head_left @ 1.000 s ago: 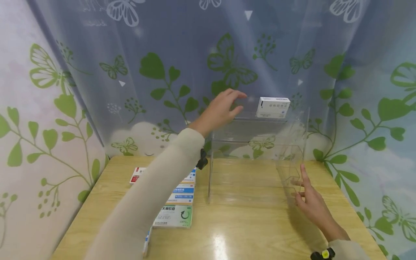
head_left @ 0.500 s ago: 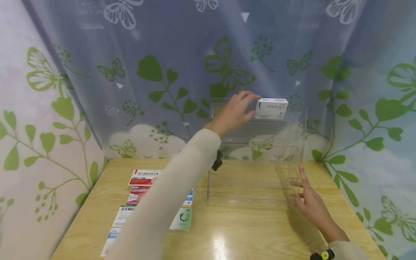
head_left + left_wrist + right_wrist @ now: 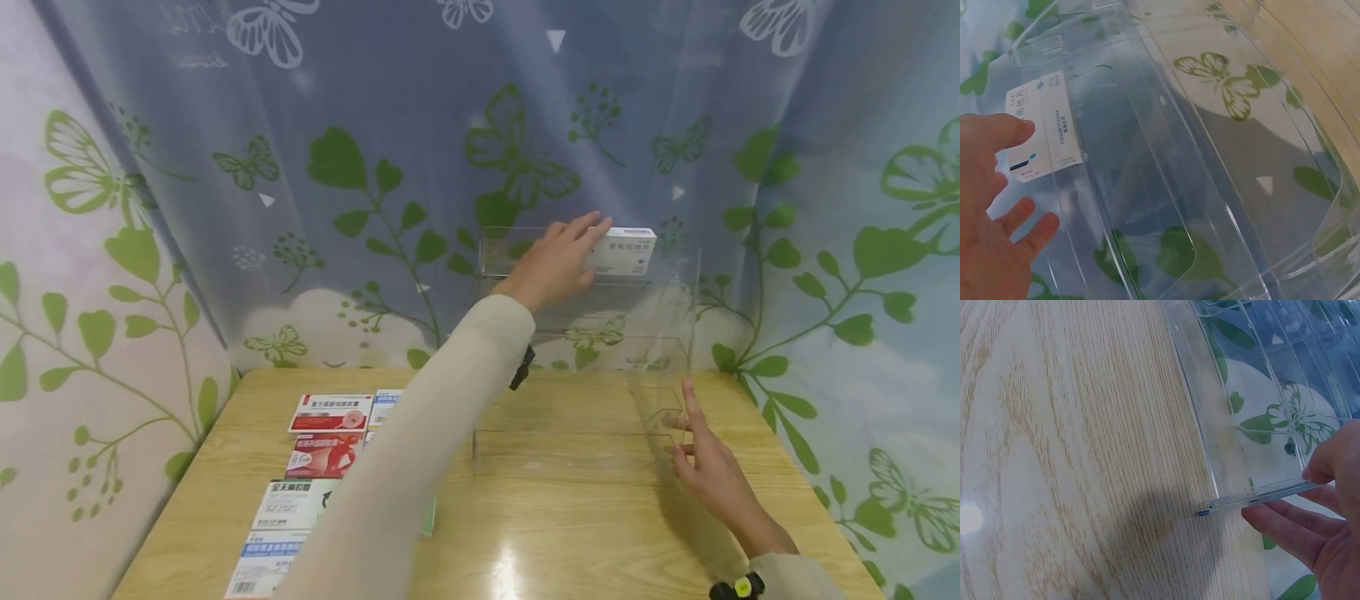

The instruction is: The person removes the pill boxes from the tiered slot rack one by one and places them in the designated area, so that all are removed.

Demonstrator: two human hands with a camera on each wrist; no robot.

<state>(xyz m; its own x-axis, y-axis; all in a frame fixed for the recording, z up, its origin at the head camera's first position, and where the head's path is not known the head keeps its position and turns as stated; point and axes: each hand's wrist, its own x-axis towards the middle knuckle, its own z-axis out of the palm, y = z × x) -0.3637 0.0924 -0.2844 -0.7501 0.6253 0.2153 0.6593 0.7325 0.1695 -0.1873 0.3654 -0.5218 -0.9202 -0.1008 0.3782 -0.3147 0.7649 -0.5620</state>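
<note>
Head view: the left hand reaches to the upper centre of the frame, fingers straight and loose, their tips against the left end of a white medicine box that sits on the top shelf of a clear acrylic rack. The rack stands on a wooden table before a curtain printed with green leaves and butterflies. At lower right the right hand lies with relaxed fingers at the rack's right front corner. At lower left, several flat medicine boxes lie in a column on the table, partly hidden by the pale sleeve.

Left wrist view: the left hand fills the lower left, fingers spread and grasping nothing; the thumb tip meets the white medicine box at upper left, seen through the clear shelf wall.

Right wrist view: the right hand sits at lower right, its fingers seemingly on either side of the rack's lower edge, though whether they pinch it or merely touch is hard to tell. The wooden table fills the left of the frame.
</note>
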